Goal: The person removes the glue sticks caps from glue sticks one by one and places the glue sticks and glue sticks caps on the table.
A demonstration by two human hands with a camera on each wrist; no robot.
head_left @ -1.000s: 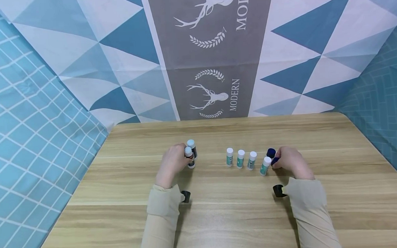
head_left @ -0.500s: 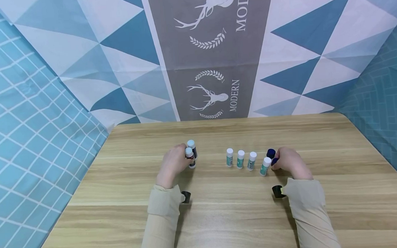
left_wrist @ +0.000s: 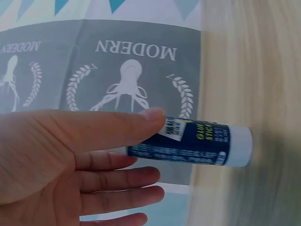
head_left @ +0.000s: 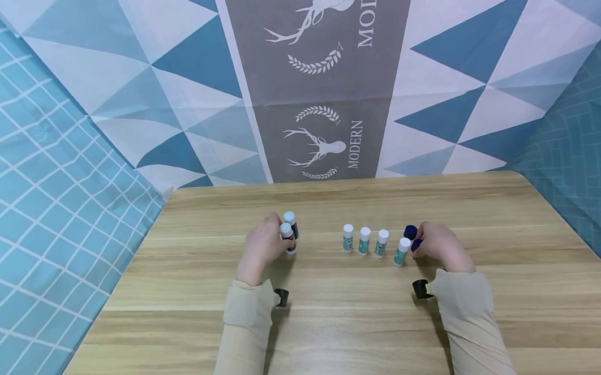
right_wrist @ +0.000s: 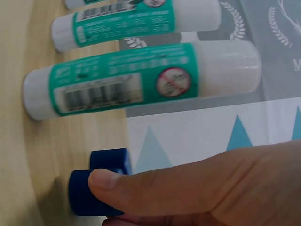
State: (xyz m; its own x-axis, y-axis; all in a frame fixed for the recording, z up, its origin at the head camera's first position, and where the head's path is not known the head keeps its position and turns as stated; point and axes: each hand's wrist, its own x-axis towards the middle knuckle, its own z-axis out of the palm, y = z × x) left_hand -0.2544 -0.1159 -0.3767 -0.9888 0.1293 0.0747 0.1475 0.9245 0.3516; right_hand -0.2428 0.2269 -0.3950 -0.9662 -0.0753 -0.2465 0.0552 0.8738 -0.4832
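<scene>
My left hand [head_left: 264, 246] pinches a dark blue glue stick [left_wrist: 193, 141] that stands upright on the table, its pale cap [head_left: 286, 229] showing above the fingers. Just behind it is another dark blue glue stick [head_left: 293, 227], close against the first. At the right, my right hand [head_left: 438, 243] pinches a short dark blue cylinder [right_wrist: 84, 193] between thumb and fingers, low at the table. A second short dark blue cylinder [head_left: 410, 232] sits right behind that one. Left of the right hand stands the nearest green-and-white glue stick [head_left: 402, 252].
Several green-and-white glue sticks stand in a row between the hands, among them the leftmost glue stick [head_left: 348, 239], a glue stick [head_left: 364, 242] and a glue stick [head_left: 381, 244]. The wooden table [head_left: 349, 332] ends at a patterned backdrop [head_left: 320, 84].
</scene>
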